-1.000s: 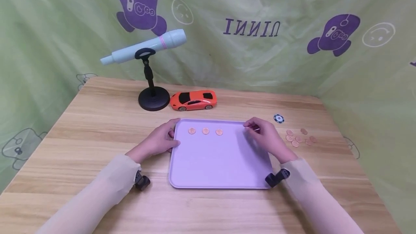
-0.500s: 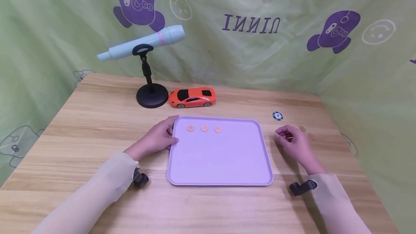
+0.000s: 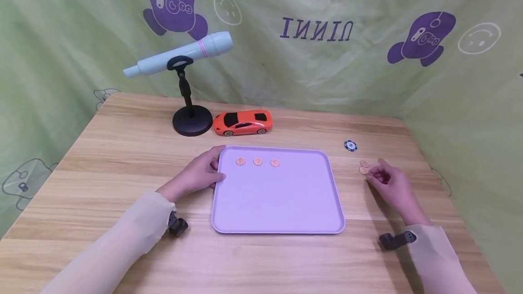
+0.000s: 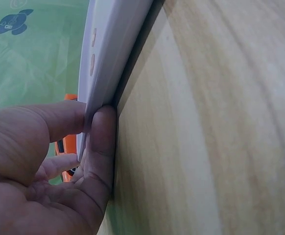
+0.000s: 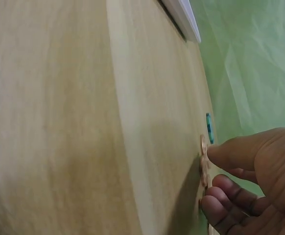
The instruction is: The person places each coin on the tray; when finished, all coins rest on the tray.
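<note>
Now the lilac tray [image 3: 278,198] is pinched at its left edge by the left hand [image 3: 198,170], three copper coins [image 3: 258,161] lined up near its far rim. Out right on the desk [image 3: 261,262], loose coins [image 3: 363,170] are reached by the right hand [image 3: 394,188], thumb and fingers parted; whether one is touched cannot be told.

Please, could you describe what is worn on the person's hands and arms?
The left hand and right hand are bare, without gloves. The left sleeve and right sleeve are long, plain and pale beige. The left wrist device and right wrist device are small and black.
</note>
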`<action>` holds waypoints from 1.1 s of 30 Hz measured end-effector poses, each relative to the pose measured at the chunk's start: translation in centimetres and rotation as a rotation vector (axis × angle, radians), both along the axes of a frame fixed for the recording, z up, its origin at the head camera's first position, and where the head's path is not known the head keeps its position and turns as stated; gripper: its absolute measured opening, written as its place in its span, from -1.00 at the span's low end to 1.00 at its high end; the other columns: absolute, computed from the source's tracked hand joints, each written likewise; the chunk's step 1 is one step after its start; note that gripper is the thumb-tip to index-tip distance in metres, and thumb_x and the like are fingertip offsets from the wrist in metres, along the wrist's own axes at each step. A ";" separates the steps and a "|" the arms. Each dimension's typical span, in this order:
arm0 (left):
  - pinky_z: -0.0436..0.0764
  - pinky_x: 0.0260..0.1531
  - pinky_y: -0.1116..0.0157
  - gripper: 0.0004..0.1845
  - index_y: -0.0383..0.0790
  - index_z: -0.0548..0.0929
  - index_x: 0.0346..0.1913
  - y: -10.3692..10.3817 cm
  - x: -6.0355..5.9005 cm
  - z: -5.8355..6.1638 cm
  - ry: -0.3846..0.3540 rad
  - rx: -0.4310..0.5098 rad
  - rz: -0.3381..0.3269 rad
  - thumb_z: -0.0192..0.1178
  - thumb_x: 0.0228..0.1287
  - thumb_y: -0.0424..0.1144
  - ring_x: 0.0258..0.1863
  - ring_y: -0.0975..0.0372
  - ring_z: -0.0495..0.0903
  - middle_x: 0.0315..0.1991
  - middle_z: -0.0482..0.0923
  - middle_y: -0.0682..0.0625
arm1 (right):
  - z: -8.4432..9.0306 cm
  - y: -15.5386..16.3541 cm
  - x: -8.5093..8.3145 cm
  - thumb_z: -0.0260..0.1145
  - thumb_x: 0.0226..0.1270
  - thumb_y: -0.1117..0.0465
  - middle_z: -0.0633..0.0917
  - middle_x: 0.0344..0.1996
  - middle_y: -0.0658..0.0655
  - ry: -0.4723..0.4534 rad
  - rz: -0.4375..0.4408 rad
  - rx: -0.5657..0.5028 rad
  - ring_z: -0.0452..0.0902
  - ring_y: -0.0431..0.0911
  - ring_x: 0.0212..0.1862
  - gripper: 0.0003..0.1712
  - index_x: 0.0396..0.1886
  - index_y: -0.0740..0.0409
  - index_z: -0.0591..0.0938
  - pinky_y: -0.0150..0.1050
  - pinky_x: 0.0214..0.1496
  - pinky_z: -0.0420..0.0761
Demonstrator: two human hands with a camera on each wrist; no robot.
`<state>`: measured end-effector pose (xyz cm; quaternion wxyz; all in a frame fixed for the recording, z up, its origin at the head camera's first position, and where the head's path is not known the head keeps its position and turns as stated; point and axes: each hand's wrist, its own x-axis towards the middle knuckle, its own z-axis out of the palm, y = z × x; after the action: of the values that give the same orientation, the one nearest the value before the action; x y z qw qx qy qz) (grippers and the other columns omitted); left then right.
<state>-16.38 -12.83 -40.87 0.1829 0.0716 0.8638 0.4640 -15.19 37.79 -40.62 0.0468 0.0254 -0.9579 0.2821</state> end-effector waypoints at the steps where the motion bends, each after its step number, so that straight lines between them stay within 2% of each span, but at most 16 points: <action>1: 0.78 -0.37 0.28 -0.12 -0.27 0.07 0.67 0.0 0.0 0.0 -0.001 0.000 -0.001 0.26 0.39 -0.47 -0.43 0.21 0.56 -0.04 0.42 -0.28 | 0.0 0.1 -0.1 0.41 0.41 0.31 0.73 -0.13 0.37 -0.008 -0.005 0.009 0.43 -0.46 -0.32 -0.57 0.16 0.50 0.61 -0.59 -0.29 0.52; 6: 0.78 -0.36 0.27 -0.12 -0.26 0.07 0.67 0.0 0.0 0.1 -0.006 0.001 0.004 0.26 0.39 -0.47 -0.43 0.21 0.56 -0.04 0.42 -0.28 | -0.2 0.2 -0.5 0.40 0.42 0.29 0.75 -0.14 0.35 -0.019 -0.005 0.019 0.43 -0.46 -0.32 -0.70 0.04 0.40 0.67 -0.58 -0.29 0.51; 13: 0.78 -0.37 0.30 -0.11 -0.26 0.07 0.67 0.1 0.0 0.1 -0.009 0.013 0.004 0.27 0.38 -0.48 -0.42 0.21 0.56 -0.06 0.42 -0.27 | -0.4 0.4 -0.8 0.39 0.42 0.30 0.73 -0.10 0.38 -0.054 0.010 0.008 0.42 -0.50 -0.30 -0.65 0.10 0.44 0.64 -0.63 -0.25 0.51; 17: 0.77 -0.39 0.31 -0.11 -0.26 0.07 0.67 0.1 0.1 0.2 -0.011 0.021 0.002 0.27 0.37 -0.48 -0.43 0.21 0.55 -0.06 0.42 -0.27 | -0.3 0.6 -0.7 0.40 0.41 0.30 0.73 -0.08 0.40 -0.065 0.020 0.004 0.42 -0.53 -0.29 -0.52 0.21 0.51 0.58 -0.66 -0.23 0.51; 21: 0.77 -0.40 0.31 -0.11 -0.27 0.07 0.67 -0.1 0.2 0.2 -0.010 0.023 0.001 0.27 0.37 -0.48 -0.44 0.21 0.54 -0.07 0.41 -0.26 | -0.1 0.6 -0.6 0.40 0.41 0.30 0.73 -0.09 0.39 -0.089 0.019 0.006 0.45 -0.50 -0.30 -0.53 0.20 0.50 0.58 -0.63 -0.23 0.54; 27: 0.78 -0.38 0.29 -0.11 -0.28 0.06 0.67 -0.1 0.1 0.2 -0.007 0.023 -0.001 0.27 0.38 -0.47 -0.42 0.21 0.55 -0.07 0.41 -0.26 | 0.0 0.5 -0.5 0.40 0.42 0.29 0.73 -0.15 0.36 -0.136 0.014 0.010 0.48 -0.39 -0.31 -0.65 0.06 0.47 0.64 -0.54 -0.28 0.57; 33: 0.78 -0.36 0.28 -0.11 -0.26 0.07 0.67 -0.1 0.1 0.2 -0.012 0.018 0.006 0.27 0.38 -0.47 -0.42 0.20 0.55 -0.06 0.42 -0.26 | 0.0 0.6 -0.5 0.41 0.40 0.31 0.71 -0.11 0.38 -0.129 0.039 0.010 0.45 -0.39 -0.31 -0.59 0.11 0.51 0.61 -0.54 -0.30 0.54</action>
<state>-16.30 -12.94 -40.67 0.1861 0.0677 0.8586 0.4729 -15.66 38.41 -40.57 -0.0205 0.0259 -0.9597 0.2791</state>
